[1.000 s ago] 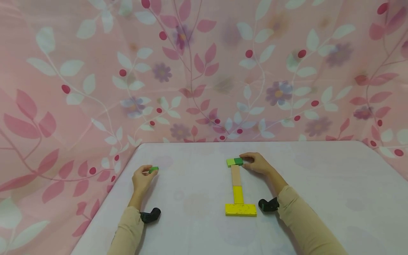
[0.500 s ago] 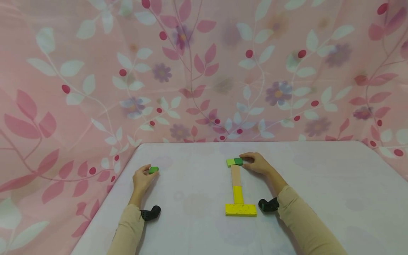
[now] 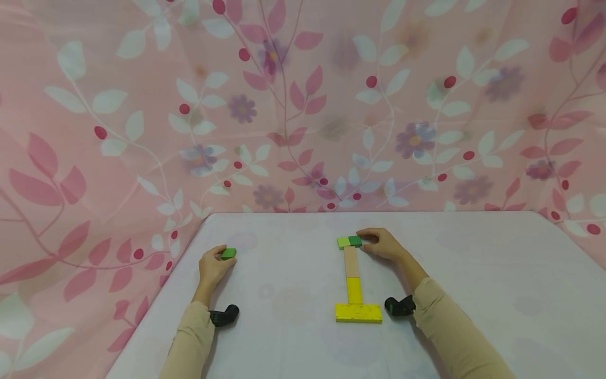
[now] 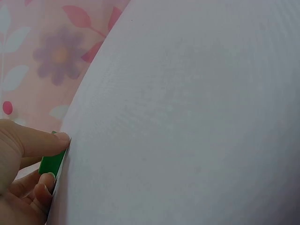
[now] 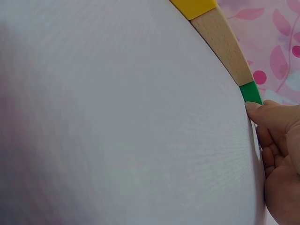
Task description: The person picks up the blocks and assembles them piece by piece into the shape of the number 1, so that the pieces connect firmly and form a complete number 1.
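Observation:
At the left of the table, my left hand [image 3: 214, 267] pinches a green block [image 3: 229, 253] between thumb and fingers. The left wrist view shows this green block [image 4: 50, 163] partly hidden by the fingers, low against the tabletop. Over at the right, my right hand [image 3: 384, 243] holds the right end of a dark green block [image 3: 355, 241] with thumb and forefinger. A light green block [image 3: 343, 242] touches its left side. Below this pair runs a plain wooden block [image 3: 350, 261], then a yellow block [image 3: 354, 290], ending at a wide yellow block [image 3: 358, 313] laid crosswise.
A pale cloth covers the table [image 3: 284, 337]. Its far edge meets a pink floral curtain [image 3: 303, 105], which also hangs along the left side. Black wrist devices stick out from the left sleeve [image 3: 189, 337] and the right sleeve [image 3: 454, 331].
The green block in my left hand has turned so that more of its top shows, and that hand has shifted slightly right. My right hand stays at the dark green block.

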The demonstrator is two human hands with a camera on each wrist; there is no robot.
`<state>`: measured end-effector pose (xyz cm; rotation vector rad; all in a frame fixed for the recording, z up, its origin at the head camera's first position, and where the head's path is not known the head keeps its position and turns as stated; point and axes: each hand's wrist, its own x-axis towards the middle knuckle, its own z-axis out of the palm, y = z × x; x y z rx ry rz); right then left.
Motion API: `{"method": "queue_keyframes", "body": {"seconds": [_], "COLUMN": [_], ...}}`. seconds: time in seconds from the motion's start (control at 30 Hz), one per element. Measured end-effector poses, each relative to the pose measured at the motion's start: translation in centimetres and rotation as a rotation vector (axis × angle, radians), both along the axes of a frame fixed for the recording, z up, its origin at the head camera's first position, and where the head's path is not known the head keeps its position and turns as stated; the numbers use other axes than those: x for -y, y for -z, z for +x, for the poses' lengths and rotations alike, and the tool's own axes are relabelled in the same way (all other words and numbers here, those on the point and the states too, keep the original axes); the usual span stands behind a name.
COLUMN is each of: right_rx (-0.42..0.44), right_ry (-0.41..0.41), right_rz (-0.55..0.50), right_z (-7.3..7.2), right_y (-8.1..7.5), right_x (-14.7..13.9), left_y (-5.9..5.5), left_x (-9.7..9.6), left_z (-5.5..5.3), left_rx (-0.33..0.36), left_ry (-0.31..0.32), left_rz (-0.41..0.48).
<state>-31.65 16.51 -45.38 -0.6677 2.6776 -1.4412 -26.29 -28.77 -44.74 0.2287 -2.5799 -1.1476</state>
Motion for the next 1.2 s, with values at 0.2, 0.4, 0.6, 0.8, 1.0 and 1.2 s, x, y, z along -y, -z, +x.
{"method": "queue_keyframes", "body": {"seconds": [0.2,0.4,0.6,0.8,1.0,1.2], "right_rx": [0.001,0.024,0.028,0.023,0.017,0.014], "right_ry": [0.004,0.019,0.02,0.013,0.01,0.01], "right_rz": [-0.009,-0.002,-0.003,-0.013,-0.027,-0.023], "right_z": [-0.21,-0.03,-0.08,-0.02,0.11,0.1], "right_y": [0.28,0.18,0.28,0.42,0.17,-0.01], "right_x": [-0.12,0.08,0.08,-0.02,0.05,0.06], "left_y": [-0.05,0.08,0.25,0.17,-0.08,-0.08], "left_x": [0.07,-0.04,-0.16,-0.21,-0.19,-0.16], "left_z": [0.09,0.22,0.25,0.3,0.53,0.58], "left_rx": [0.004,-0.011,-0.033,-0.032,-0.007,-0.025], "left_ry": [0.007,-0.019,-0.03,-0.029,-0.027,-0.015], "left_rz": [-0.005,-0.004,-0.024,-0.034,-0.019,-0.046]}}
